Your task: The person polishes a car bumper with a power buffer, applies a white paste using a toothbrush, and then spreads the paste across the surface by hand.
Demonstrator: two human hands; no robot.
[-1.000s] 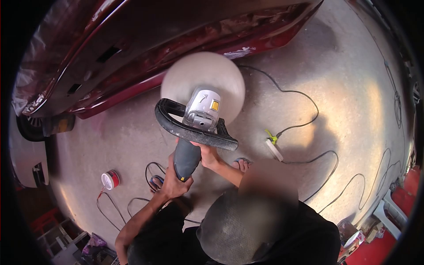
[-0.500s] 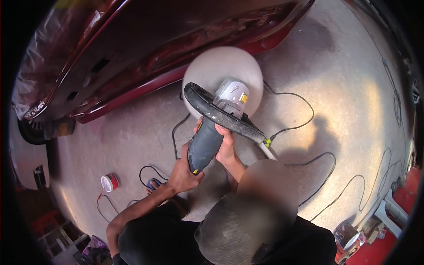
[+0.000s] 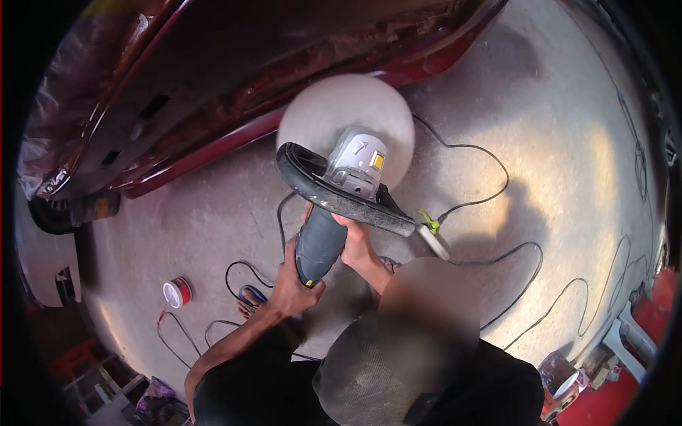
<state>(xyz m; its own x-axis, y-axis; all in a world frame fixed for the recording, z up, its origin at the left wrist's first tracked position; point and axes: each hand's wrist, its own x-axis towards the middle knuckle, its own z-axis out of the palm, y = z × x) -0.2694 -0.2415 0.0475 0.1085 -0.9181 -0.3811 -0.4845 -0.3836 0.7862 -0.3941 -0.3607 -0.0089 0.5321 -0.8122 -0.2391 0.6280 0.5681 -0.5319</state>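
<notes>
The polisher (image 3: 341,199) I watched had a dark grey body, a silver head with a yellow patch, a black loop handle across it and a pale round pad, blurred, just above the concrete floor (image 3: 554,184) beside the red car (image 3: 234,78). My left hand (image 3: 290,287) gripped the rear of the body, my right hand (image 3: 355,245) closed just behind the loop handle. Its long axis ran from the hands up and slightly right, pad end toward the car.

The concrete floor (image 3: 554,142) carries black cables (image 3: 490,160), a power strip (image 3: 437,243) and a red-and-white tin (image 3: 177,292).
</notes>
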